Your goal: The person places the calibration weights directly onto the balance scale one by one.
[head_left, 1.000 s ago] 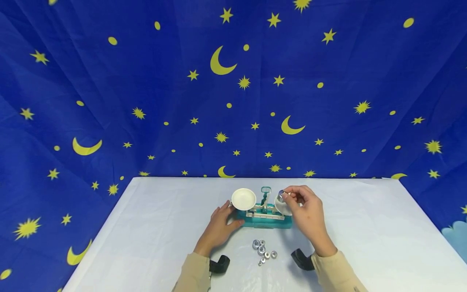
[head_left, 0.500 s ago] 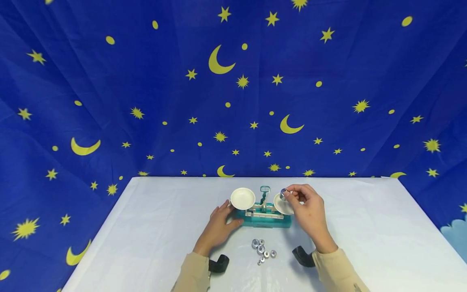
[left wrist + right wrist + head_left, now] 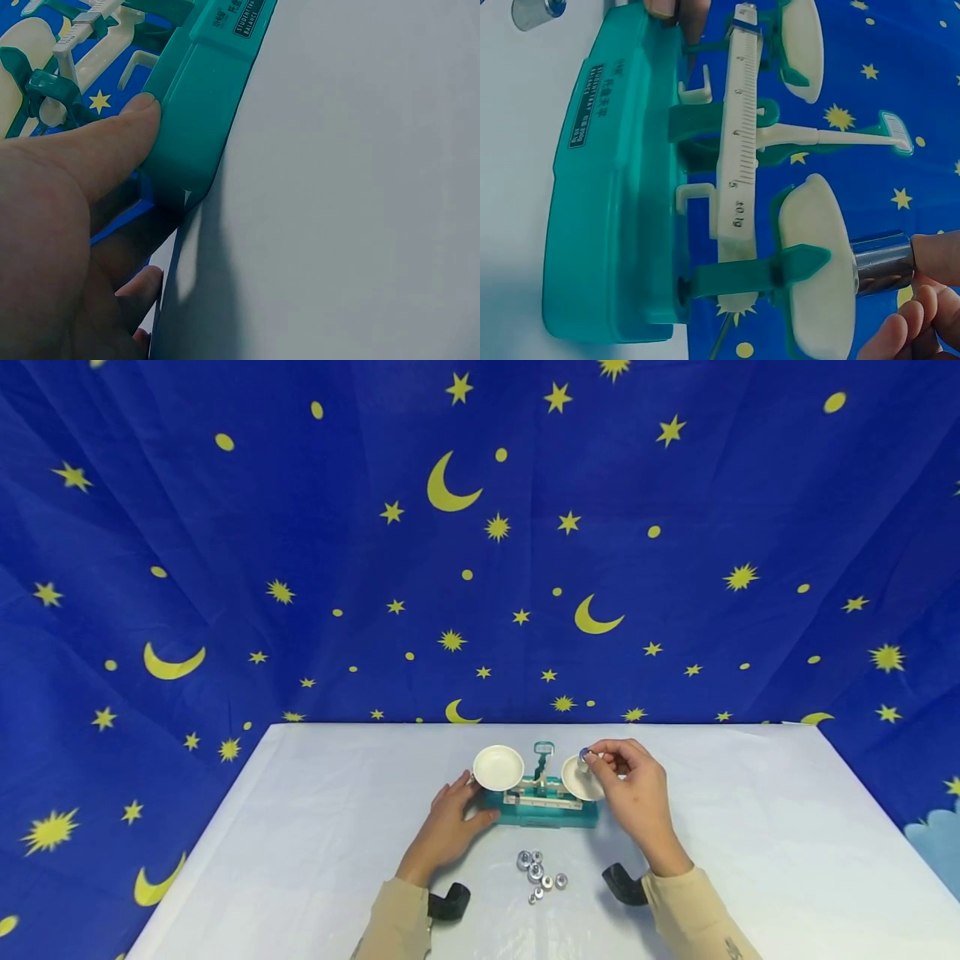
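A teal balance scale with two white pans stands on the table. My left hand holds the left end of its base, the thumb lying on the teal edge and the other fingers around the side. No load shows in the left pan. At the right pan, my right hand pinches a shiny cylindrical metal weight by its top. The weight's lower end meets the pan's rim line in the right wrist view; whether it touches the pan's floor I cannot tell.
Several small metal weights lie in a loose cluster on the white table, in front of the scale. A blue cloth with yellow stars and moons hangs behind. Black wrist mounts stick out below both hands.
The weight in my right hand has shifted slightly rightward over the right pan and stands more upright. My left hand stays on the base. The head view has drifted a little.
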The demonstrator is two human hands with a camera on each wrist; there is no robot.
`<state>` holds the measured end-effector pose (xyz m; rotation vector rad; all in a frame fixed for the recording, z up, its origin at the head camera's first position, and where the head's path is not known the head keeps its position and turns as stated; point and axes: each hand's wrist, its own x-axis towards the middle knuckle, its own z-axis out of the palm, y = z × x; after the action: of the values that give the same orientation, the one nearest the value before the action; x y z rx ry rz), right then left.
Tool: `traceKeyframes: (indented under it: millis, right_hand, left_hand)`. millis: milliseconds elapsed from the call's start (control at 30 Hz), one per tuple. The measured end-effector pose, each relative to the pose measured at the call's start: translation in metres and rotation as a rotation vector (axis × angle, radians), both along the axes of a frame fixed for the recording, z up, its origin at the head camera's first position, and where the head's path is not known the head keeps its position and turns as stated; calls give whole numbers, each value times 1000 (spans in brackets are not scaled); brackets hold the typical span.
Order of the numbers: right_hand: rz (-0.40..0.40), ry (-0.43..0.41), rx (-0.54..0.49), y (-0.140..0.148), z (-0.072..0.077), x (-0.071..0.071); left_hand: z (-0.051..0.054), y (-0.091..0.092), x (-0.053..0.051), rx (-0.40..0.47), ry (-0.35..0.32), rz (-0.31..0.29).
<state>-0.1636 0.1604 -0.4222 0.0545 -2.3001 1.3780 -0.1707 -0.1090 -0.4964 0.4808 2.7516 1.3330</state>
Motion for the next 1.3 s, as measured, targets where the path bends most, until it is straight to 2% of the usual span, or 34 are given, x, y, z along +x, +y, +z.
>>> traceKeyframes:
  millis: [700, 1300]
  right_hand:
    - [-24, -44, 26, 1, -7, -3]
    - [-34, -33, 36, 3, -12, -3]
  left_hand:
    - [4, 1, 1, 8, -2, 6]
    - [3, 1, 1, 17, 11, 2]
